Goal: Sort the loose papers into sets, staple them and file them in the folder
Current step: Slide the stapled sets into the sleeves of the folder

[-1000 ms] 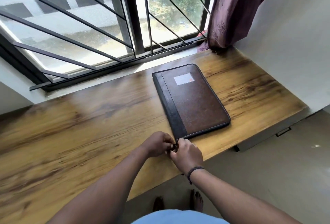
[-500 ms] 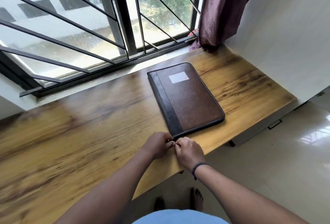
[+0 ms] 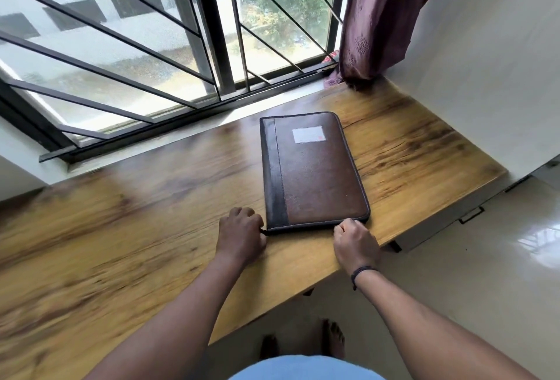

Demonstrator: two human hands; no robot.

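Here, closed folder (image 3: 315, 173) flat on table (image 3: 121, 243), left hand (image 3: 241, 235) and right hand (image 3: 354, 243) curled, pinching its near edge

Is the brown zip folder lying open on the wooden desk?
No. The brown zip folder lies shut and flat on the wooden desk, cover up, with the left hand and right hand at its near edge.

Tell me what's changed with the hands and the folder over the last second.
The right hand has slid right along the folder's near edge, from the left corner almost to the right one, fingers curled as if pulling the zip; the puller itself is hidden. The left hand stays at the left corner, pinching the zip's end. The folder stays shut and flat on the table.
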